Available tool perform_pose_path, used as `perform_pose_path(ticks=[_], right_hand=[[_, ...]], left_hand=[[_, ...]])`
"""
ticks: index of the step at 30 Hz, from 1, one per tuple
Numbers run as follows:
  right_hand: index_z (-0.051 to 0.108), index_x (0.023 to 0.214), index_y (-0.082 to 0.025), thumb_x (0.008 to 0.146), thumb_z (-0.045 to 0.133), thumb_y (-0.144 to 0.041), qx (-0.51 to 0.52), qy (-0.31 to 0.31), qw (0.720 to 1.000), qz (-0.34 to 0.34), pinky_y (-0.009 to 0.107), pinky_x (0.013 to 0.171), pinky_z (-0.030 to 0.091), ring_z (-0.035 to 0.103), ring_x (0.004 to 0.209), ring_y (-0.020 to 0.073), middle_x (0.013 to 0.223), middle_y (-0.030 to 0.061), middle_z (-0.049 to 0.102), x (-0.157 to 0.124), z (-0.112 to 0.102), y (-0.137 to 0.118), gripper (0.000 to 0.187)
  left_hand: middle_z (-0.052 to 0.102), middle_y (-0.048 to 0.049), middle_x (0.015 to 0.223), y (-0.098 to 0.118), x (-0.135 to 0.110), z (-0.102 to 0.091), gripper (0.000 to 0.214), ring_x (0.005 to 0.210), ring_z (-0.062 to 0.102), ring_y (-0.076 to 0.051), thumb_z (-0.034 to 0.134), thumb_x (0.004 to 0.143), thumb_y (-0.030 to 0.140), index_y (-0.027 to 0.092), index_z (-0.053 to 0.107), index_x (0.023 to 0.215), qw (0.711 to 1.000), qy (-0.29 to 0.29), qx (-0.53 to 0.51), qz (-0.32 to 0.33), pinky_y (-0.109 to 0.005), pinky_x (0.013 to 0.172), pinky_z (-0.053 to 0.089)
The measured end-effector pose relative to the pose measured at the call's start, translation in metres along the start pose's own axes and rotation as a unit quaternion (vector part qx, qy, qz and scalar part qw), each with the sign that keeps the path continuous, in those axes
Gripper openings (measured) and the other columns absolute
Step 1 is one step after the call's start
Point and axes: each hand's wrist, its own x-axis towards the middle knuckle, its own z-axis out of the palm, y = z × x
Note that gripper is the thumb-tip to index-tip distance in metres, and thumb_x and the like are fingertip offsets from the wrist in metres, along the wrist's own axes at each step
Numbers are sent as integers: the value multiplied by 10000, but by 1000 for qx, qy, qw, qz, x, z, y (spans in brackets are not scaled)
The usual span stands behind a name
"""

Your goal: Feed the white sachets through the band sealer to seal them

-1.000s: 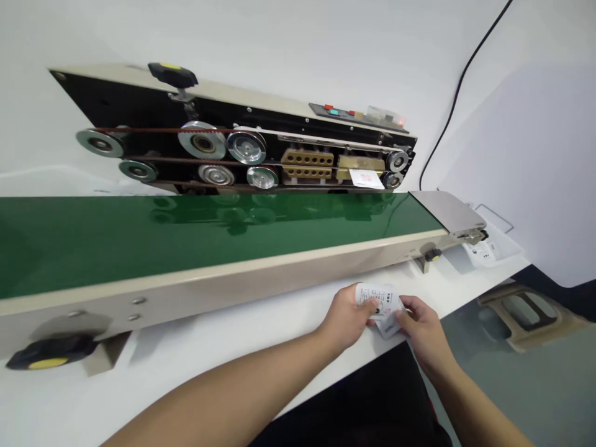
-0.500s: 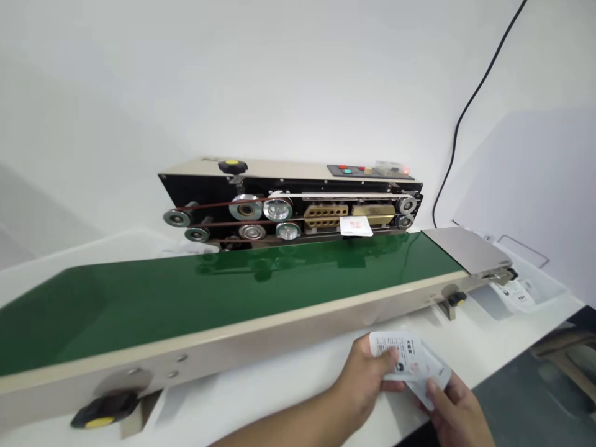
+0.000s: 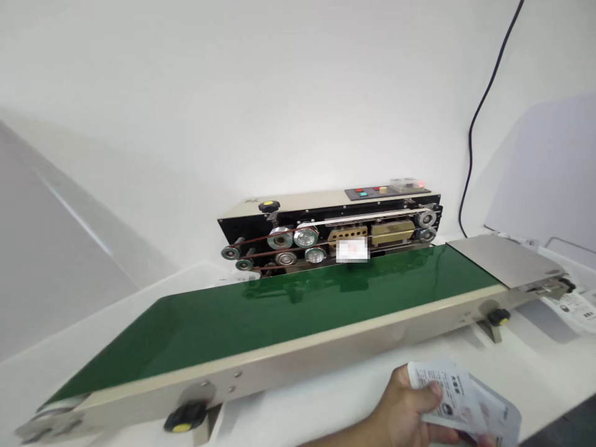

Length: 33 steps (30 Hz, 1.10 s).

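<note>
My left hand, low at the right, is closed on printed white sachets, its thumb pressed flat on their front. They are fanned, with a second sachet showing behind at the right. Only the fingertips of my right hand show at the bottom edge, pinching the sachets' lower part; the rest is cut off. Beyond, a small white sachet, blurred into blocks, sticks out from the front of a band sealer above its green conveyor belt.
Black knobs with yellow centres jut from the conveyor's front side. A metal plate covers its right end. Below that stands a clear bin with printed sachets. A black cable hangs along the wall behind.
The view has swung left and up, so the hands sit lower and further right. The sachet in the sealer has moved left along the rollers. Both hands keep the sachets.
</note>
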Motion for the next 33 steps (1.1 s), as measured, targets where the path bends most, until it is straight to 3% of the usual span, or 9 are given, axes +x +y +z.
perform_pose_path(ticks=[3,6,8,13,18,23,26,29,33], right_hand=[[663,681,-274,487,681,-36,35,31,999,12,327,445,526,653,817,301,786,-4,687,-1,1,0,308],[667,753,-265,581,745,-256,65,75,995,22,354,512,556,662,778,285,806,20,701,-9,-14,-16,189],[661,838,-228,653,706,-422,64,101,993,24,372,590,568,660,782,273,836,49,705,-12,-26,-32,271],[609,864,-174,750,616,-493,16,31,999,2,349,598,543,627,686,213,776,56,675,3,-47,-55,339],[586,808,-181,784,589,-471,-65,25,997,-39,310,568,516,576,626,172,684,15,610,19,-70,-65,291],[568,801,-179,783,589,-458,-48,-27,998,-2,283,497,478,545,531,151,624,6,601,23,-97,-75,280],[582,774,-176,790,570,-458,-129,1,990,-54,277,509,478,561,551,161,627,18,616,20,-110,-83,283],[624,775,-183,796,566,-414,-296,119,924,-209,250,518,468,583,575,164,637,21,637,21,-117,-102,239],[659,826,-206,803,567,-316,-436,199,761,-437,236,502,465,599,534,152,659,19,671,45,-112,-142,146]], left_hand=[[714,-115,769,2,0,1,492,598,668,-187,790,573,419,113,632,926,1000,-7,11,13,-185,437,461],[714,-127,787,3,-2,4,501,607,671,-199,811,525,409,89,652,877,1000,6,23,21,-195,437,477],[715,-117,780,3,-4,5,480,610,670,-195,821,513,396,88,648,838,999,17,38,20,-204,453,491],[717,-106,815,3,-2,3,450,697,677,-197,798,589,379,106,600,888,998,14,67,4,-237,548,529],[717,-94,820,2,-1,2,426,723,681,-205,791,610,378,129,568,873,995,10,97,-2,-238,547,525],[717,-93,791,3,-1,2,461,723,684,-213,801,585,401,134,553,869,995,26,100,-7,-244,554,525],[716,-89,795,4,0,1,464,733,683,-213,807,574,404,137,554,857,994,29,105,4,-244,557,525],[711,-78,783,2,-1,2,457,724,679,-208,808,564,422,141,551,817,993,34,110,9,-243,543,520],[699,-60,745,0,-2,3,496,712,677,-216,819,522,452,145,537,790,994,36,99,15,-242,527,507]])
